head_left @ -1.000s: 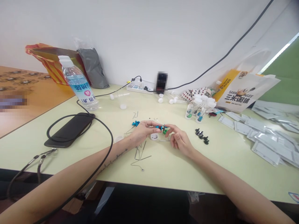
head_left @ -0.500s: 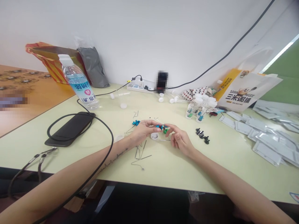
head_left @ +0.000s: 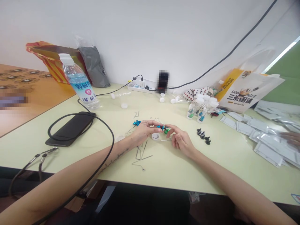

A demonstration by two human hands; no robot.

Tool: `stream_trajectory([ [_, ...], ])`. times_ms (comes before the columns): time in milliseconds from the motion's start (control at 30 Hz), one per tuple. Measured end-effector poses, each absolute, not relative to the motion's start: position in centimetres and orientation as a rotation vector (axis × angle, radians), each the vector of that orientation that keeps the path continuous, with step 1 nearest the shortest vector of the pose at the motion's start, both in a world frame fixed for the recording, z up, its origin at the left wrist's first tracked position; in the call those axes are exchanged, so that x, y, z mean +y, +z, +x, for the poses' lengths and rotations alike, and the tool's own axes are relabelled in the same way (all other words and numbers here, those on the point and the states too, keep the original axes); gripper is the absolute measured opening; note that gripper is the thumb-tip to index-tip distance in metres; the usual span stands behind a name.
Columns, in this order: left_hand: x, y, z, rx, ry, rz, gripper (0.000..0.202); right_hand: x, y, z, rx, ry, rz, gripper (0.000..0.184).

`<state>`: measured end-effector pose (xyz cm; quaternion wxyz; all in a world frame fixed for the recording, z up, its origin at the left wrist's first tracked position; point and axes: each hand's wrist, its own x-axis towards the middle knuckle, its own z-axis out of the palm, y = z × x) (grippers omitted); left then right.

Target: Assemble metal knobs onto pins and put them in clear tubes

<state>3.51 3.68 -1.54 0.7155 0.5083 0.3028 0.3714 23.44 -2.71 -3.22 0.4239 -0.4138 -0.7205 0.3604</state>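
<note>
My left hand (head_left: 145,131) is closed, thumb against fingers, on a small blue metallic fitting (head_left: 158,127) with a dark end. The index finger of my right hand (head_left: 180,139) reaches to that end and seems to touch it. Its thumb stands away from the index finger, and the other fingers are half curled. A small green fitting (head_left: 167,131) shows by the right fingertips; whether it is touched I cannot tell. Below the hands is a round white cap (head_left: 155,136). More blue fittings (head_left: 137,123) lie behind my left wrist, and thin bent metal rods (head_left: 142,160) lie in front.
Black fittings (head_left: 203,136) lie to the right, before clear capped tubes (head_left: 201,109). Flat packets (head_left: 267,137) cover the right side, where another person's hand (head_left: 292,137) shows. A phone (head_left: 70,129), a looping black cable (head_left: 110,131) and a water bottle (head_left: 79,82) are left.
Another person's hand has appeared over the packets at the right edge. My own hands hold nearly the same pose; the view has shifted slightly.
</note>
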Motion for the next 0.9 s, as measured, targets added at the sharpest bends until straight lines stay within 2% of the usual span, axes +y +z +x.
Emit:
stream_trajectory([
  [800, 3.79, -1.58, 3.44, 0.665, 0.818, 1.138, 0.027, -2.68, -3.38, 23.60, -1.813, 0.881, -1.053, 0.059],
  [900, 3.79, -1.66, 3.41, 0.664, 0.805, 1.150, 0.026, -2.76, -3.06, 23.31, -1.812, 0.862, -1.089, 0.052],
])
